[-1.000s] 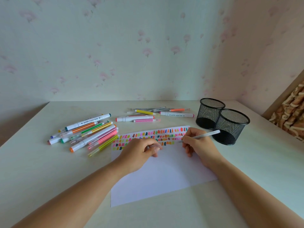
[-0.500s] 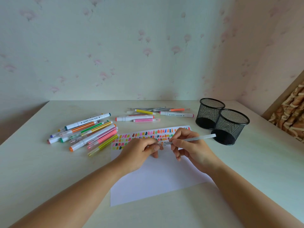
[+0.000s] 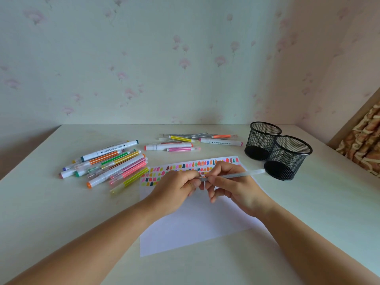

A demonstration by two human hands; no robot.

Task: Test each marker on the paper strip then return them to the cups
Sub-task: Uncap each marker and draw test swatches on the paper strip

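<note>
The table (image 3: 61, 212) carries one white paper (image 3: 195, 227) whose far edge is filled with rows of colour swatches. Two black mesh cups (image 3: 287, 159) stand touching at the right, and no marker shows in either.

Markers lie in two groups: a left pile (image 3: 115, 163) of roughly a dozen, too overlapped for an exact count, and a far group (image 3: 185, 144) of about seven or eight.

One grey pen (image 3: 236, 175) is held level just above the swatches, its rear end pointing at the nearer cup. The right hand (image 3: 236, 186) curls round its barrel. The left hand (image 3: 174, 188) pinches its tip end; whether a cap sits there cannot be told.

This looks like capping after a test. The next move likely calls for seating the cap squarely, then carrying the pen right into a cup.
</note>
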